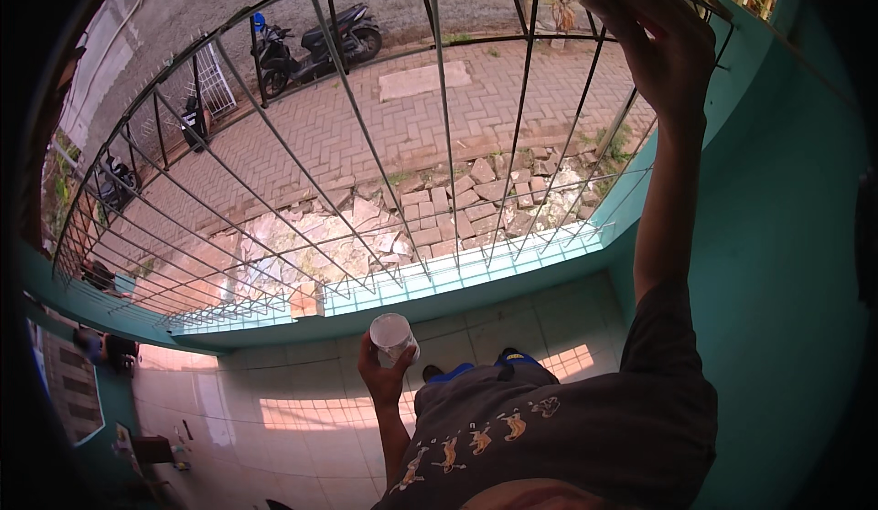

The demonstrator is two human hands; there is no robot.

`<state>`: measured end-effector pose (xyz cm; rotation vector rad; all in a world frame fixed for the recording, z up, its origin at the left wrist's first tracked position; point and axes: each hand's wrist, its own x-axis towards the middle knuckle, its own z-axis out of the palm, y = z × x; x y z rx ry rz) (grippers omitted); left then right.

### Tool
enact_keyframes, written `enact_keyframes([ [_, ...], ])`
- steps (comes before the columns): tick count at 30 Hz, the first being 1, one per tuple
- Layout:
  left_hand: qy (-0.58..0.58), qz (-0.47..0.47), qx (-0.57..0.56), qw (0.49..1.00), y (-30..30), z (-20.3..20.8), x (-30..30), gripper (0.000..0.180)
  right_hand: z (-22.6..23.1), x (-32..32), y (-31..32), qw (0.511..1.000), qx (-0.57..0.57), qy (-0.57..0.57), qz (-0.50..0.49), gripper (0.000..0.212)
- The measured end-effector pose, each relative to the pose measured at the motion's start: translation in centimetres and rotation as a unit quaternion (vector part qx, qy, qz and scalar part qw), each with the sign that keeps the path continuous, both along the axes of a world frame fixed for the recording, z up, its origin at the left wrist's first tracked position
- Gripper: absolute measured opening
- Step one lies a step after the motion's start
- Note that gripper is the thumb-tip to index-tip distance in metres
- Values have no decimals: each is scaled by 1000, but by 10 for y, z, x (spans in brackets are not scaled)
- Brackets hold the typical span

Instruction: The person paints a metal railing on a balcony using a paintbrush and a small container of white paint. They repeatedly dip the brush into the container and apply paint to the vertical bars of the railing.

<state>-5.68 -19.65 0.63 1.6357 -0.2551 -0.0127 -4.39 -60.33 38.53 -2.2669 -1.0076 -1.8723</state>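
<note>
My left hand (384,375) is closed around a small white cup (392,332), held low in front of my body over the tiled floor. The cup's open top faces up, and its inside looks pale. My right arm stretches up at the right, and my right hand (666,48) is at the top of the dark metal window grille (445,130). Its fingers are curled together and run to the picture's upper edge. What they hold, if anything, is hidden.
A green ledge (402,301) runs below the grille, with a brick (306,300) on it. At the right stands a green wall (777,263). Beyond the bars are broken paving, a brick lane and a parked motorbike (315,50). A small wooden stand (151,449) is at the lower left.
</note>
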Motion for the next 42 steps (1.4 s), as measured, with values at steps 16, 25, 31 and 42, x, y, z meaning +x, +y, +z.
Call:
enact_keyframes([
  [16,-12,2,14,1000,2,-3,-2,68,-14,25,6,997,13,62,54,16],
  [25,-10,-1,5,1000,-2,0,-1,69,-25,28,9,989,80,61,105,15],
  [31,-9,-5,-2,1000,0,2,-4,68,-17,40,12,993,71,5,92,17],
  [42,-11,-10,-6,1000,-4,5,-5,67,-28,52,10,964,197,-1,177,14],
])
